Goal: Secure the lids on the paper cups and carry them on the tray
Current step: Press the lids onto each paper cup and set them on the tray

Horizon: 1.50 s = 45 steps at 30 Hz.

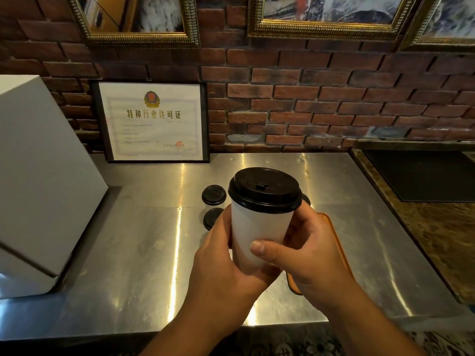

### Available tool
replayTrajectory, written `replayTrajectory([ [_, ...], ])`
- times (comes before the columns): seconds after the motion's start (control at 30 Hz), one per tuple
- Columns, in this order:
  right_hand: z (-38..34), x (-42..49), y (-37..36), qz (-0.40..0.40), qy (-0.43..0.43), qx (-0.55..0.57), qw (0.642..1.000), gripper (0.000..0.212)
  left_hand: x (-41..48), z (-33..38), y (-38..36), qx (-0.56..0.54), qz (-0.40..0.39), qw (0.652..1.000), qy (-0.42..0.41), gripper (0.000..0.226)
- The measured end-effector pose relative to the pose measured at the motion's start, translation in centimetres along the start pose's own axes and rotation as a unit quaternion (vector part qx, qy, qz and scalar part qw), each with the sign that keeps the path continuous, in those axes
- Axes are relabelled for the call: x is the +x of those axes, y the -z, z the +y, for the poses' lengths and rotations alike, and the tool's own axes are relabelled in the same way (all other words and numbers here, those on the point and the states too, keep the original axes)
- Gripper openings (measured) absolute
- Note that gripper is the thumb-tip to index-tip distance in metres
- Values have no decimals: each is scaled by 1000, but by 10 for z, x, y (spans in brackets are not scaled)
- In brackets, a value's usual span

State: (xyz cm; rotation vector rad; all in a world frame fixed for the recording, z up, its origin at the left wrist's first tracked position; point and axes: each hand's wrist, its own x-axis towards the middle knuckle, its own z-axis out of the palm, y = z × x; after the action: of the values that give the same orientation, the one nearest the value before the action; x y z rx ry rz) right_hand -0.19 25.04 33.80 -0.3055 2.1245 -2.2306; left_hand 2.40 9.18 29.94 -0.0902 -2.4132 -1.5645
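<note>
The white paper cup (259, 227), its black lid (264, 190) on the rim, was held above the steel counter (144, 240) between both hands. The left hand (218, 255) wrapped its left side and the right hand (311, 253) curled round its right, thumb across the front, over the orange tray (334, 237).

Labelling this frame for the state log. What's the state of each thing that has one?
held cup: lifted above the counter, near upright
black lid: on held cup, looks seated
left hand: grips held cup
right hand: grips held cup, thumb across front
far cup: on counter, lidded
near cup: on counter, lidded
tray: on counter, mostly hidden
</note>
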Motion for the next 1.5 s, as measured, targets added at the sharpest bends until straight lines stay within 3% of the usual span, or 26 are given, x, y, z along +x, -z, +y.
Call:
replayTrajectory([
  [0.5, 4, 0, -4, 2, 7, -4, 1000, 83, 4, 3, 4, 11, 16, 1000, -8, 83],
  [0.7, 2, -1, -2, 6, 9, -29, 1000, 78, 3, 1, 3, 18, 2, 1000, -6, 90],
  [0.9, 7, 0, -4, 6, 13, -30, 999, 82, 5, 3, 2, 7, 19, 1000, 0, 75],
  [1.13, 9, 0, -3, 8, 26, -9, 1000, 87, 5, 6, 5, -3, -1, 1000, -16, 86],
  [1.5, 10, -1, -8, 36, 62, -2, 997, 82, 5, 9, 7, 1, 7, 1000, -24, 79],
])
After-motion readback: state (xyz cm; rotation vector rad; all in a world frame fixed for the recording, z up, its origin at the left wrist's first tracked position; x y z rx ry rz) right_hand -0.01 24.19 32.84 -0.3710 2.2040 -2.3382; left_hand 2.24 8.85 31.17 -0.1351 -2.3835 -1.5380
